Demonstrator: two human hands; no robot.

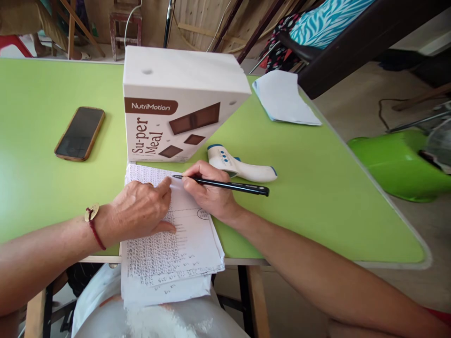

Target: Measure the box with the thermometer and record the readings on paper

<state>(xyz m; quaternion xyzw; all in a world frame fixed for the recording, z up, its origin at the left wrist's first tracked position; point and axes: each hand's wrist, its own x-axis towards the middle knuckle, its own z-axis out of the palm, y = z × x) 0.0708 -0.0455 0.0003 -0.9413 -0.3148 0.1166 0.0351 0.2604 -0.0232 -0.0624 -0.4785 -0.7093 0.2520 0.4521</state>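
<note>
A stack of papers [197, 244] covered in rows of handwriting lies on the green table, its lower end hanging over the near edge. My left hand [141, 209] rests on the top sheet, index finger pointing at a line and thumb stretched out, holding nothing. In my right hand [211, 190] a black pen [239, 186] is gripped near its tip, which sits close beside my left index fingertip. Just beyond my right hand lies a white and blue infrared thermometer [243, 166]. A white NutriMotion box [186, 70] stands upright at the far end of the papers.
On the green table [317, 202] a smartphone [80, 134] lies to the left. Folded white paper [283, 96] is at the far right edge. Beyond that edge a bright green bin [398, 164] stands on the floor. A wooden stool [125, 26] is behind the table.
</note>
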